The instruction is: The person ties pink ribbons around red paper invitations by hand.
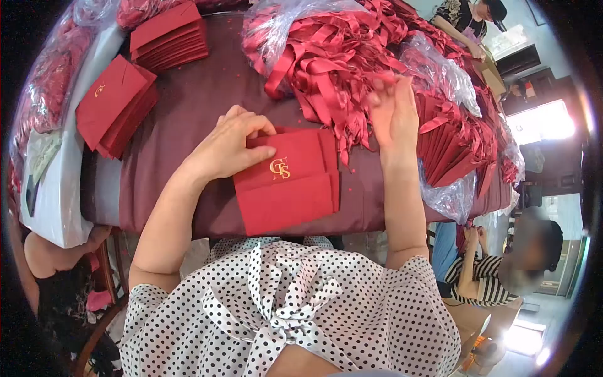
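Observation:
Red envelopes [286, 198] with a gold monogram lie overlapped near the table's front edge. My left hand [235, 143] is on their upper left corner, thumb on top and fingers curled at the far edge, gripping them. To the right, my right hand [396, 113] is raised beside the pile of red ribbons [326, 63], palm turned up; its fingers are apart, blurred at the tips, with nothing visible in them.
Two stacks of red envelopes [113, 103] [168, 38] stand at the left. More red envelopes with ribbons [446, 147] lie at the right beside clear plastic [452, 198]. A person in stripes [483, 276] sits at the right; another person [468, 19] is at the far right corner.

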Available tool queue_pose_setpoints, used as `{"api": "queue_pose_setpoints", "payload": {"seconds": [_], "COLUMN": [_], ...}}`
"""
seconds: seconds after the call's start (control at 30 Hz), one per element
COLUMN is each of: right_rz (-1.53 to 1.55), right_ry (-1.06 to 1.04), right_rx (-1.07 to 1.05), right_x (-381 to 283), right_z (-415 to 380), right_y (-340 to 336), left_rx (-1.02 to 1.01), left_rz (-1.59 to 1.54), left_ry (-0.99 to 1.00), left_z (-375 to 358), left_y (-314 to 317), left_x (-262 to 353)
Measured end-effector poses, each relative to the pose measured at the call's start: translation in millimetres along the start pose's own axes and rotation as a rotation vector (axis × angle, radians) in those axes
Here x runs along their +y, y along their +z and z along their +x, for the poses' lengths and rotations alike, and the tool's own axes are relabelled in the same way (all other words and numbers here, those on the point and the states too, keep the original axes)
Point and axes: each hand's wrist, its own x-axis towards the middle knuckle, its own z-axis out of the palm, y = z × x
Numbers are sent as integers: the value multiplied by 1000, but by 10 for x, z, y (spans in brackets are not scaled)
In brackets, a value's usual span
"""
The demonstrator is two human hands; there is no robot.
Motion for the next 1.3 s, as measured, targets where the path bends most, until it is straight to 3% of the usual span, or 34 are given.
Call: {"api": "queue_pose_setpoints", "payload": {"seconds": [0.07, 0.1, 0.17, 0.2, 0.23, 0.27, 0.3, 0.33, 0.4, 0.43, 0.47, 0.5, 0.53, 0.6, 0.73, 0.9, 1.13, 1.2, 1.3], "right_rz": [117, 223, -26, -664, -445, -496, 7, -251, -858, -1298, -1254, -1334, -1261, -1187, -1270, -1299, -1398, -1499, -1725], "right_ry": [65, 46, -157, -575, -604, -940, -556, -590, -740, -583, -220, 1, 40, -103, 7, -139, -172, -383, -479], "right_rx": [-6, -142, -14, 304, 357, 266, -318, -372, 131, 165, 19, -235, -431, -629, -520, -594, -632, -810, -962], "right_x": [0, -34, -486, -712, -1099, -1438, -1796, -1752, -1433, -1164, -807, -621, -381, -5, 171, 236, 186, 167, 114], "right_z": [54, 151, 72, -36, -32, -45, -218, -331, -518, -628, -757, -707, -663, -598, -632, -666, -717, -687, -687], "right_y": [117, 8, 99, 185, 110, -184, -163, 38, 195, 279, 818, 711, 631, 525, 539, 556, 672, 685, 818], "left_rx": [-11, -60, -6, -58, -56, -39, -21, -13, -34, -31, -28, -26, -28, -37, -35, 4, 54, 80, 5], "left_rz": [-16, -46, -21, -41, -50, -41, -32, -39, -71, -74, -75, -76, -78, -107, -144, -164, -174, -181, -178], "left_ry": [-62, -111, -67, -127, -145, -121, -93, -98, -146, -152, -140, -127, -132, -108, -161, -138, -66, 6, 22], "left_z": [11, 34, 27, 33, 23, 16, 14, 11, -6, -5, -9, -13, -8, -8, -12, -17, -30, -30, -17], "left_y": [26, 16, 32, 10, 24, 38, 49, 46, 34, 42, 47, 54, 55, 45, 25, 50, 101, 105, 65], "left_x": [-23, -30, -23, -6, -31, -58, -73, -65, -9, -9, -16, -24, -46, -92, -37, 12, 52, 50, 51]}}
